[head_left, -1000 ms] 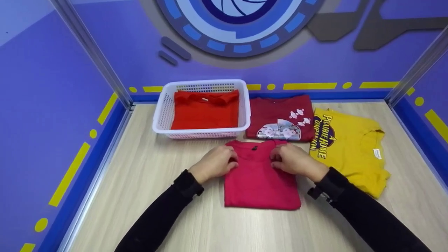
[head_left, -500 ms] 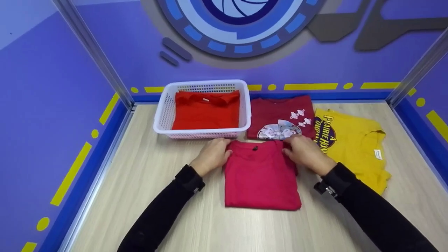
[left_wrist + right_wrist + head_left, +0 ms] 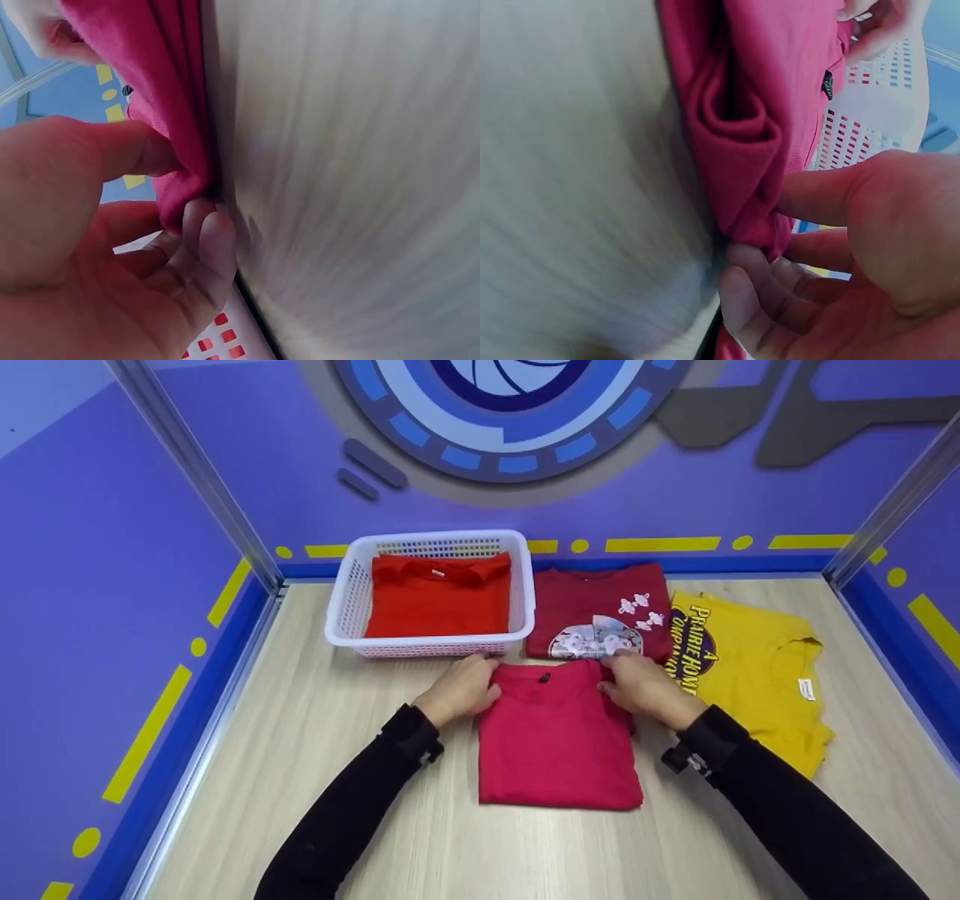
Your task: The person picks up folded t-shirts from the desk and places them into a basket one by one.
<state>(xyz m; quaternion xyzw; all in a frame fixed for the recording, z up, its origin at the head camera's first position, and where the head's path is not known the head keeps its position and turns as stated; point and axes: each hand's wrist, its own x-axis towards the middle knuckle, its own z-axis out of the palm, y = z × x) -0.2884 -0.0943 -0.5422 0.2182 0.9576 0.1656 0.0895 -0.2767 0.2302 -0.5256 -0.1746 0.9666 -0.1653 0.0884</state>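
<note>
Both hands are sitting farther apart than a second ago: our left hand [image 3: 463, 688] and our right hand [image 3: 649, 690] are now taking the upper corners of the crimson shirt [image 3: 559, 742], while its lower edge is staying in place. Beneath everything we are seeing the pale wooden table [image 3: 322, 750]. White and perforated, the basket [image 3: 435, 643] is standing at the back, left of the middle. Off to our right the yellow shirt [image 3: 765, 697] is lying with its neckline turned right. Folded flat, the crimson shirt is lying in front of the basket and the dark red shirt [image 3: 562, 600], its neckline pointing away from us and its straight lower edge facing us; it is looking nearly square, so we are not making out a clear long axis. Just right of the basket, the dark red shirt is lying folded; inside the basket, the orange-red shirt [image 3: 439, 604] is lying with its collar toward the back. On each hand our thumb is pressing on top and our fingers [image 3: 742, 296] are curling below, pinching the crimson cloth. At its neckline a small dark tag [image 3: 545, 678] is showing.
</note>
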